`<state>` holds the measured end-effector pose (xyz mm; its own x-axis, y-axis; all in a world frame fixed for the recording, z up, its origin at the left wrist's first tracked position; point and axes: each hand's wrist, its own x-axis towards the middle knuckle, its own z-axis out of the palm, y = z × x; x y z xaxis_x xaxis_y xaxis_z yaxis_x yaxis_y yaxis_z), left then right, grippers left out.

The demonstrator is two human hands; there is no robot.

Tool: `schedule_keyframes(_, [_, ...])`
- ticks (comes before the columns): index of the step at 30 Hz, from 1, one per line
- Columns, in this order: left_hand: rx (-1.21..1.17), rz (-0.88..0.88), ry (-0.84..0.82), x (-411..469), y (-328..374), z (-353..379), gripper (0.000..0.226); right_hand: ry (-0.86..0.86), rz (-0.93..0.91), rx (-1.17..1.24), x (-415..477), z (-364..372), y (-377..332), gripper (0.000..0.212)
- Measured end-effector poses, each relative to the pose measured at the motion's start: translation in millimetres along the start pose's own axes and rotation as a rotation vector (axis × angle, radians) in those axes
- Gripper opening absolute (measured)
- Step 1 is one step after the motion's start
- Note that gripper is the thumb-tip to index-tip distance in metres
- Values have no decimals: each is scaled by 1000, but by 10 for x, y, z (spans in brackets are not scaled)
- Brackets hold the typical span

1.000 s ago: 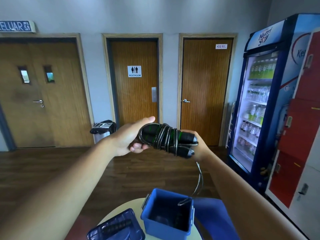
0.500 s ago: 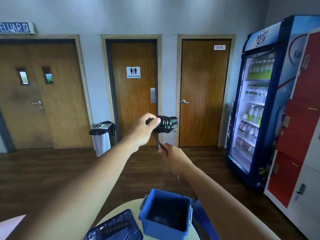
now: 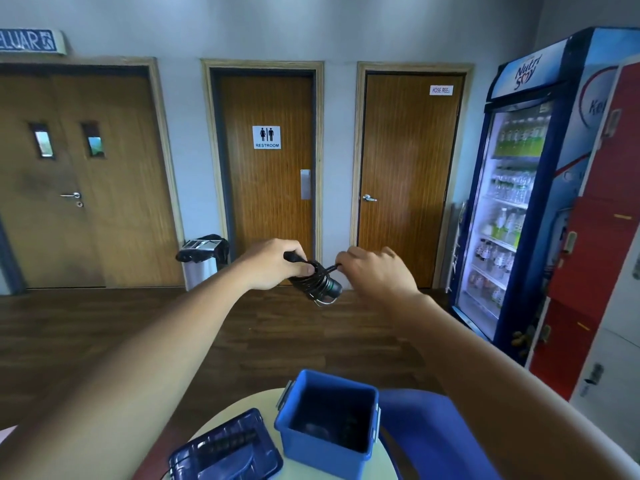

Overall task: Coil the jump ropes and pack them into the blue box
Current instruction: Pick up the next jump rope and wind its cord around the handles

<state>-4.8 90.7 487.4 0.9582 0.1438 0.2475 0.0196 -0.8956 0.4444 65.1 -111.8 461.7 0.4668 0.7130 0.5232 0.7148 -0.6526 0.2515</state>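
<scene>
In the middle of the frame, the left hand [image 3: 273, 263] curls its fingers around the black coiled jump rope [image 3: 318, 282]. The right hand [image 3: 377, 270] pinches its loose end. The blue box [image 3: 311, 452] sits open on the round worktop [image 3: 252, 400] at the bottom, with its lid [image 3: 225, 452] to the left.

The person is reaching both bare arms forward, the forearms converging toward the middle. The left hand [image 3: 273, 265] is gripping a coiled jump rope [image 3: 317, 284], its fingers curling round the bundle's upper end and its thumb pressing on the coils at the hand's right side. The right hand [image 3: 379, 273] is showing its back to the camera, fingers curled away, and is pinching a strand of the rope just beside the left thumb. The two hands are close together but apart.
</scene>
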Motion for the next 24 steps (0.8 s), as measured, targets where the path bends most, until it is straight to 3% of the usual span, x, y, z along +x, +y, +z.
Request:
schedule_keyframes(2, [-65,38,-62,-44,5,-46,27,45,-4,23,-4,-33,94,24])
schedule_keyframes(6, [-248,83,-174,-103,21,-153,17,-51,149,440,35,-76,241,31])
schedule_keyframes(14, [-553,144,-386,-211,53,-203,19,-49,144,879,-34,-127,299,51])
schedule_keyframes(21, [-817,161,-335,-229,117,-153,63,-246,236,1335,-85,-115,313,87])
schedule_keyframes(24, [-907,153,-249,-227,155,-129,65,-256,210,1517,-103,-111,294,90])
